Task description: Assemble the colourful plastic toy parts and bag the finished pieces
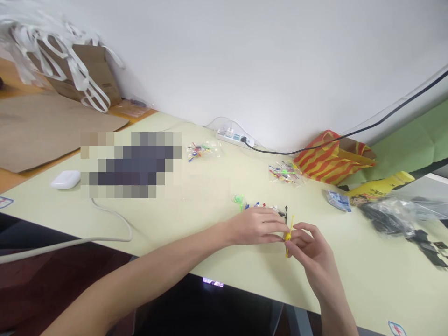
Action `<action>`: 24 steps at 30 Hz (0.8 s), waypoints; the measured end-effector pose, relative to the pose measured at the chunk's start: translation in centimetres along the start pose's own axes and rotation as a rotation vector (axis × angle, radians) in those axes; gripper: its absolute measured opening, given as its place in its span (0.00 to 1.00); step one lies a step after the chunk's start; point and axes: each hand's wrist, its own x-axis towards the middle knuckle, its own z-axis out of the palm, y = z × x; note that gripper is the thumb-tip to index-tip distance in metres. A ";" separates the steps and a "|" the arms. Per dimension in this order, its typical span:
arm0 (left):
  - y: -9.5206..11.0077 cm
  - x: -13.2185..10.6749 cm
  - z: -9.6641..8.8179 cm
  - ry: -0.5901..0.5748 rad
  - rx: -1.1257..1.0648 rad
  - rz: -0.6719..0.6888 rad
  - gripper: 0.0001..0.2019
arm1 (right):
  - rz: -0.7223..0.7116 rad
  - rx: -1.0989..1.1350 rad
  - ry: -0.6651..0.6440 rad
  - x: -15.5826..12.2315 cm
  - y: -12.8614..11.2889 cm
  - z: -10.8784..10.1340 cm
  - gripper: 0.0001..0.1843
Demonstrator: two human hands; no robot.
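Observation:
Both of my hands meet over the pale yellow-green table (210, 186) on a thin yellow plastic stick (289, 233), which stands nearly upright between them. My left hand (257, 226) pinches it from the left with closed fingers. My right hand (310, 247) pinches it from the right with curled fingers. Just behind my hands lie several small coloured plastic pieces (261, 205), a green piece (239, 200) and a thin black stick (286, 212).
Two clear bags of coloured pieces (201, 150) (285, 171) lie farther back. A white power strip (235, 136) sits by the wall, a striped orange bag (329, 158) to the right, black parts in plastic (402, 219) at far right, a white case (65, 179) and cable at left.

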 end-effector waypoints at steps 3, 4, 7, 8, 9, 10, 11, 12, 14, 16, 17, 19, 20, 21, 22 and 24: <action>-0.2 -0.1 0.1 0.011 0.000 0.003 0.12 | 0.063 0.102 -0.019 0.2 0.8 -0.2 0.18; -0.2 0.0 0.2 0.025 0.000 0.007 0.13 | 0.087 0.129 -0.026 0.3 1.1 -0.3 0.16; -0.1 0.0 0.3 0.062 -0.001 0.008 0.12 | 0.151 0.185 -0.068 0.4 1.8 -0.6 0.13; -0.1 0.1 0.3 0.061 0.000 0.003 0.12 | 0.163 0.200 -0.085 0.4 1.9 -0.6 0.13; -0.1 0.1 0.3 0.050 0.001 -0.002 0.12 | 0.170 0.216 -0.097 0.5 2.1 -0.6 0.12; -0.1 0.2 0.3 0.037 0.002 -0.007 0.12 | 0.171 0.238 -0.102 0.5 2.2 -0.5 0.11; -0.1 0.2 0.3 0.029 0.001 -0.009 0.12 | 0.168 0.263 -0.100 0.5 2.2 -0.4 0.10; -0.1 0.1 0.3 0.024 -0.002 -0.006 0.12 | 0.165 0.289 -0.097 0.5 2.3 -0.3 0.10; -0.2 0.0 0.3 0.022 -0.012 0.003 0.12 | 0.163 0.327 -0.096 0.6 2.4 0.0 0.10; -0.5 -0.2 0.5 0.012 -0.015 0.003 0.11 | 0.152 0.332 -0.096 0.7 2.5 0.2 0.11; -0.6 -0.3 0.6 0.001 -0.012 0.000 0.11 | 0.142 0.317 -0.088 0.8 2.5 0.3 0.12; -0.8 -0.5 0.8 -0.009 -0.003 -0.007 0.10 | 0.114 0.268 -0.052 0.8 2.5 0.4 0.13; -0.9 -0.6 0.9 -0.005 0.001 -0.007 0.10 | 0.101 0.243 -0.032 0.9 2.4 0.5 0.13; -0.9 -0.6 1.0 0.007 0.004 -0.006 0.10 | 0.091 0.227 -0.018 0.9 2.4 0.5 0.12; -0.8 -0.5 1.0 0.025 0.008 -0.003 0.11 | 0.086 0.224 -0.010 0.8 2.4 0.5 0.12; -0.5 -0.3 1.1 0.076 0.012 0.005 0.10 | 0.090 0.266 -0.021 0.8 2.5 0.6 0.12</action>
